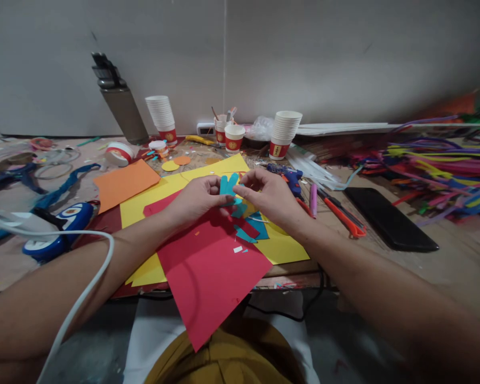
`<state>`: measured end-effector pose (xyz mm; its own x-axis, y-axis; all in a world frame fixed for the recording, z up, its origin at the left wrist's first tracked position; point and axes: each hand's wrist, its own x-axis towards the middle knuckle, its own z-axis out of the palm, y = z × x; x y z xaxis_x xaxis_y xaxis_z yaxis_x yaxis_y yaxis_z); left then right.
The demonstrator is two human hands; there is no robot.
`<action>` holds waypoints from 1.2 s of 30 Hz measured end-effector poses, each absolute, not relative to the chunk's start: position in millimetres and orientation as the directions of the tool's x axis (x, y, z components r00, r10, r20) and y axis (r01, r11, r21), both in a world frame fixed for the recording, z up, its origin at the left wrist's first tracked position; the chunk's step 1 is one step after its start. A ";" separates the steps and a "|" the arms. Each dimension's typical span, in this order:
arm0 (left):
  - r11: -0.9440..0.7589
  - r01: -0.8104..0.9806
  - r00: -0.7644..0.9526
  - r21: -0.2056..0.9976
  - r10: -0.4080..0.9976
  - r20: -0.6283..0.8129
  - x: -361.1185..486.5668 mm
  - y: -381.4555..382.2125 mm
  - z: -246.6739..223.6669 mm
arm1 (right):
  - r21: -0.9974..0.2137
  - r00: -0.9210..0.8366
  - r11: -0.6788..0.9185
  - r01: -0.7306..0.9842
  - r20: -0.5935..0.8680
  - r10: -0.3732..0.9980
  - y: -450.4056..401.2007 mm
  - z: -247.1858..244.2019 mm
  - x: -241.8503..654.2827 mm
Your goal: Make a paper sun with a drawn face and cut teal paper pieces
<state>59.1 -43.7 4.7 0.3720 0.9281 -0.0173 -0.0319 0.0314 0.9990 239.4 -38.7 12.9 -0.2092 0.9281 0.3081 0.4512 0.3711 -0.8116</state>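
Some teal paper (229,184) is held above the far part of the red sheet (214,277), pinched between thumb and fingers by both the left hand (198,197) and the right hand (270,192). Creases are best avoided by light pressure near the edges; the white scrap (237,249) on the red sheet should be left undisturbed.

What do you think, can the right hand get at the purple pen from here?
Probably yes: the purple pen lies close beside the right hand, with nothing seen covering it. The hand is at the teal paper, though, so it would likely have to leave that first.
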 end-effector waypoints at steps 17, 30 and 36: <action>0.238 -0.196 0.450 0.951 0.884 -0.129 58.9 -39.7 3.0 | -0.833 -0.285 0.301 0.464 0.181 0.941 -35.8 13.0 241.9; 0.163 -0.264 0.328 0.951 0.942 -0.071 61.6 -41.2 5.8 | -0.810 -0.311 0.366 0.458 0.239 0.920 -40.1 6.7 240.7; 0.179 -0.238 0.286 0.955 0.952 -0.107 61.6 -42.2 3.6 | -0.779 -0.294 0.359 0.514 0.233 0.927 -42.3 9.6 241.1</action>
